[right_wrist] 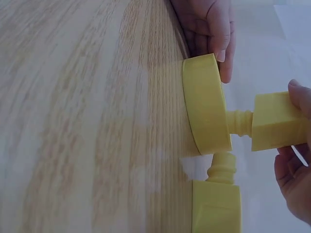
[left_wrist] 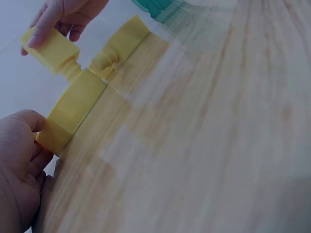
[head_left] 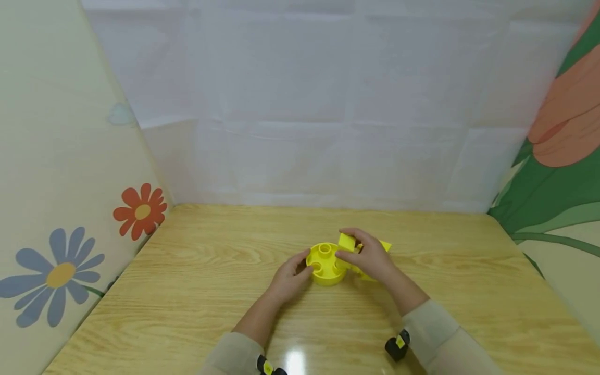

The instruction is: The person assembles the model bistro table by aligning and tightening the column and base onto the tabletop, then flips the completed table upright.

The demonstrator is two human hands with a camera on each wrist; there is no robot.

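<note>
A round, shallow yellow plastic base (head_left: 328,281) with ring-shaped sockets inside lies on the wooden table. My left hand (head_left: 286,281) holds its left rim between thumb and fingers. My right hand (head_left: 375,258) pinches a yellow block (right_wrist: 277,121) with a ridged round stem. In the right wrist view the stem points at the base's socketed face and meets its edge; whether it sits in a socket cannot be seen. Another yellow piece with a ridged stem (right_wrist: 216,208) lies on the table beside the base, partly hidden behind my right hand in the head view.
The wooden table (head_left: 211,312) ends at a creased white sheet (head_left: 300,104) behind. Flower-painted walls (head_left: 47,156) flank it. Black wrist cameras (head_left: 397,346) sit at both sleeves.
</note>
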